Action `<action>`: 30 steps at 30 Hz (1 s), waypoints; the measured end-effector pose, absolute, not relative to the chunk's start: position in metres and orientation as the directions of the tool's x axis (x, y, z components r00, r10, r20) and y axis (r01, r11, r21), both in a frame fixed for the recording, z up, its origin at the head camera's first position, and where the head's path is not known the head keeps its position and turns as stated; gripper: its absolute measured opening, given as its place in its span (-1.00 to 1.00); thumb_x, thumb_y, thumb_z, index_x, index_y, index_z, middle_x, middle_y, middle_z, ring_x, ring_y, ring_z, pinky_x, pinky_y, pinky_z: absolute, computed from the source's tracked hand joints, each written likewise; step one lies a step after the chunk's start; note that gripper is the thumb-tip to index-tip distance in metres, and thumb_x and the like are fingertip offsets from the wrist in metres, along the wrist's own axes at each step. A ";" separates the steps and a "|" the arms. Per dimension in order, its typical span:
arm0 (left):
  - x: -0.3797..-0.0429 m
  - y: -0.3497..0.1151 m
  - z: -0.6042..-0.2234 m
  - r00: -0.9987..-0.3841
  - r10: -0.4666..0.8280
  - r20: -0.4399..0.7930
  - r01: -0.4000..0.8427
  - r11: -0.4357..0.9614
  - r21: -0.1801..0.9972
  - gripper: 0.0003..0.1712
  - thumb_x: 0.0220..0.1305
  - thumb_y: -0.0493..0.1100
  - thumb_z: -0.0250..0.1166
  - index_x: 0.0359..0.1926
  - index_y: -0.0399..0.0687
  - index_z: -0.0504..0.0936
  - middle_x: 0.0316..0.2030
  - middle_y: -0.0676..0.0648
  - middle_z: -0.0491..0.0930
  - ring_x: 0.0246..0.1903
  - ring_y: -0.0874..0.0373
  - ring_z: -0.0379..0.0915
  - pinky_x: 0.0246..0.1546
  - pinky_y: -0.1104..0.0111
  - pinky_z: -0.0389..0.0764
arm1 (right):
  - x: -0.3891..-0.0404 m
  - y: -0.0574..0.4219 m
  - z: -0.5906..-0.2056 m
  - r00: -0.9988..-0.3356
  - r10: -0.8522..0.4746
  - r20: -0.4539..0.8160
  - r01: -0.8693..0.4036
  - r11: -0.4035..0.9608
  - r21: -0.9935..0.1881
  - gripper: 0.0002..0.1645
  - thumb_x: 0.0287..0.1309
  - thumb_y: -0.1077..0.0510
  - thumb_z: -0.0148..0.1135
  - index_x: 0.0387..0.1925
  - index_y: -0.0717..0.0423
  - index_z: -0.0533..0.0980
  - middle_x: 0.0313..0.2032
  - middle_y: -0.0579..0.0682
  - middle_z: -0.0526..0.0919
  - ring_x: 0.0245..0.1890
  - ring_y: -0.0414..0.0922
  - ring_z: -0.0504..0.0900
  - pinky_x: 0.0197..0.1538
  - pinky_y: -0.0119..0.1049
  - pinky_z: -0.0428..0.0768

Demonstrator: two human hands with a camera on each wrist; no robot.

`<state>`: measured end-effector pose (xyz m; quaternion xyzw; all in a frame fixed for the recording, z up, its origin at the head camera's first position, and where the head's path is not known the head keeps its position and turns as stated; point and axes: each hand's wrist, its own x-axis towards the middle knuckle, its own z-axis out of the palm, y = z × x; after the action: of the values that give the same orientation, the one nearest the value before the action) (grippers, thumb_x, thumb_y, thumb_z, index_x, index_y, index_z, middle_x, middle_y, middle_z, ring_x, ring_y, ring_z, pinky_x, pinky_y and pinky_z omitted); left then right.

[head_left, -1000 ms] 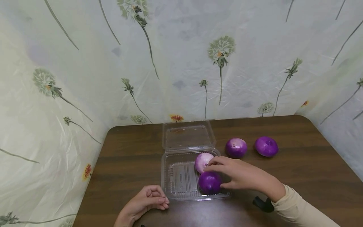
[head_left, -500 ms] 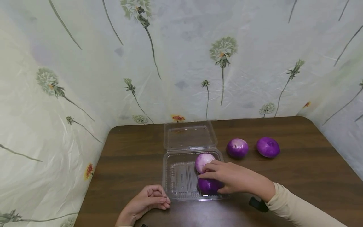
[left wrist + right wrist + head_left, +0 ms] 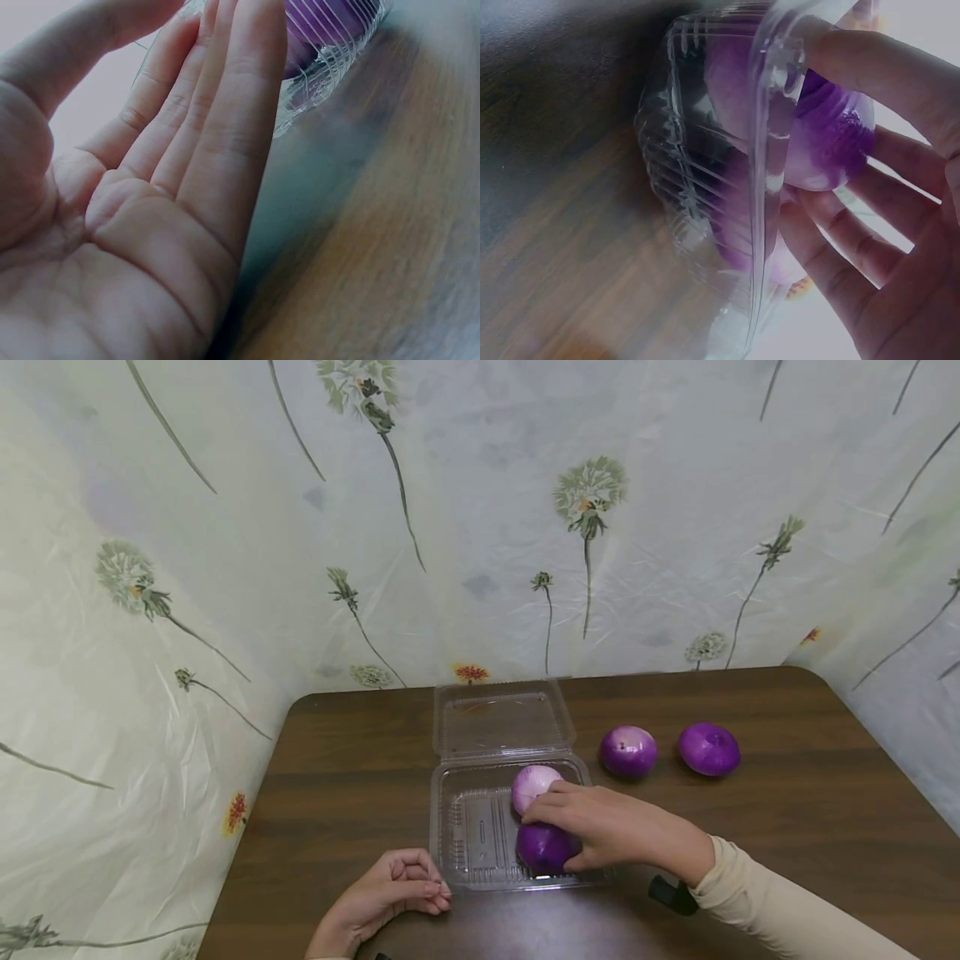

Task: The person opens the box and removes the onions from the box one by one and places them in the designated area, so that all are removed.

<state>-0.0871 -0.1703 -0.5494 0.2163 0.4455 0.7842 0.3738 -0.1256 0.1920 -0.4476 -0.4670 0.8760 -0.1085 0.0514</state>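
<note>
A clear plastic clamshell container (image 3: 444,827) lies open on the table, its lid (image 3: 495,720) folded back. Two peeled red onions sit in its right half: a pale one (image 3: 529,783) behind and a dark purple one (image 3: 542,850) in front. My right hand (image 3: 611,827) grips the front onion, fingers over its top and thumb on its near side; the right wrist view shows this onion (image 3: 832,135) between thumb and fingers, beside the container wall. At the front left corner, my left hand (image 3: 393,889) pinches the container's rim between thumb and fingers.
Two more peeled red onions, one pale-topped (image 3: 628,752) and one darker (image 3: 709,749), rest on the wooden table (image 3: 360,777) right of the container. Flower-patterned sheeting (image 3: 480,527) stands behind the table and along both sides.
My right hand has come down over the front onion and closed round it. Both onions in the container have shifted slightly left. My left hand stays at the corner.
</note>
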 end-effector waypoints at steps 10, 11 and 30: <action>-0.087 -0.171 -0.550 -0.625 0.781 0.000 -0.399 -0.319 0.860 -0.71 0.49 -0.49 0.04 -0.05 -0.15 0.63 -0.09 -0.10 0.80 -0.09 0.17 0.77 -0.01 0.35 0.78 | -0.128 0.191 -0.447 -0.562 -0.827 0.027 -0.805 0.539 -0.247 -0.20 -0.22 -0.09 0.72 0.14 -0.09 0.59 0.03 -0.18 0.67 0.06 -0.20 0.57 0.09 -0.19 0.72; -0.087 -0.171 -0.550 -0.625 0.781 -0.001 -0.400 -0.319 0.859 -0.71 0.49 -0.49 0.04 -0.05 -0.15 0.63 -0.09 -0.10 0.80 -0.09 0.17 0.77 -0.01 0.35 0.78 | -0.128 0.192 -0.448 -0.563 -0.826 0.035 -0.805 0.538 -0.249 -0.20 -0.22 -0.09 0.72 0.13 -0.09 0.59 0.03 -0.17 0.67 0.06 -0.20 0.58 0.10 -0.18 0.72; -0.087 -0.171 -0.549 -0.629 0.777 -0.012 -0.404 -0.313 0.860 -0.73 0.50 -0.48 0.05 -0.04 -0.16 0.62 -0.09 -0.10 0.80 -0.09 0.17 0.77 -0.02 0.36 0.78 | -0.128 0.200 -0.465 -0.613 -0.763 0.204 -0.782 0.551 -0.291 -0.16 -0.23 -0.16 0.70 0.16 -0.08 0.59 0.10 -0.11 0.70 0.15 -0.13 0.66 0.19 -0.13 0.71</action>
<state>-0.0875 -0.1705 -0.5494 0.2082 0.4488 0.7830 0.3771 -0.1279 0.1997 -0.4655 -0.4391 0.8801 -0.1786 -0.0267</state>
